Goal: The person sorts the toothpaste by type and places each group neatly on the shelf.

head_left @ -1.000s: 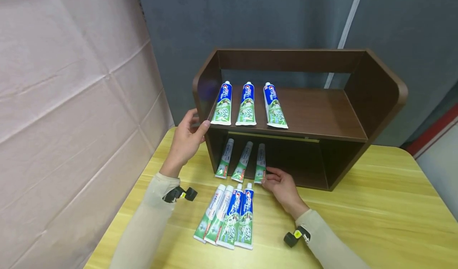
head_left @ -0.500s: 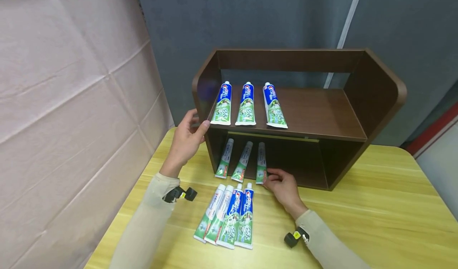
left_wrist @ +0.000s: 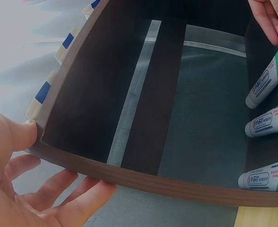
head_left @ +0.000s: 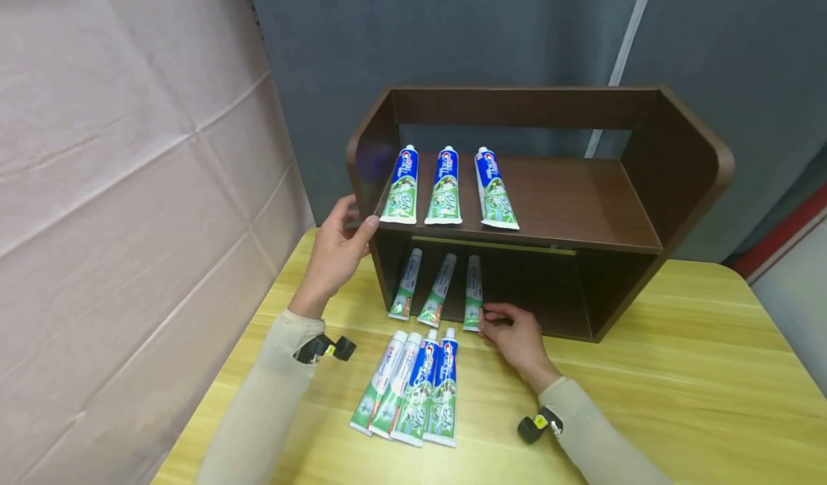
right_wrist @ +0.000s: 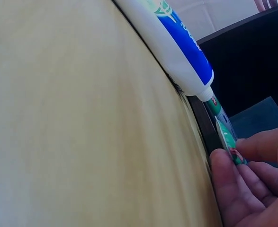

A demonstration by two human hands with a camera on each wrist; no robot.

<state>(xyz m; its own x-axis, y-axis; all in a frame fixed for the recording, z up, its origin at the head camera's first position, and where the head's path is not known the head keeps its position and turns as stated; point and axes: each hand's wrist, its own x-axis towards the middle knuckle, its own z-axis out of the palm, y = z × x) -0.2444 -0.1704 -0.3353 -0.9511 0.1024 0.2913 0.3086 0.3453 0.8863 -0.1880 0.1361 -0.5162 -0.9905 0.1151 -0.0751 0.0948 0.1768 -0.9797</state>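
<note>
My left hand [head_left: 331,257] holds the left side panel of a dark brown two-tier shelf [head_left: 581,201]. In the left wrist view its thumb lies on the panel's front corner, with the fingers along the outer side. At the lower tier, my right hand [head_left: 517,340] pinches the green tail end of a white-and-green toothpaste tube [head_left: 474,291], as the right wrist view also shows at the tube's end [right_wrist: 227,135]. This tube lies with its cap toward the back, right of two similar tubes [head_left: 405,284]. Three blue-and-green toothpaste tubes [head_left: 444,187] lie spaced out on the upper tier.
Several toothpaste tubes [head_left: 413,392], white-green and blue-green, lie side by side and overlapping on the wooden table [head_left: 678,384] before the shelf. A pale cloth wall [head_left: 129,184] stands at the left, a dark grey one [head_left: 491,33] behind.
The third tube on the lower tier has shifted slightly to the right with my right hand. My left hand stays on the shelf's side.
</note>
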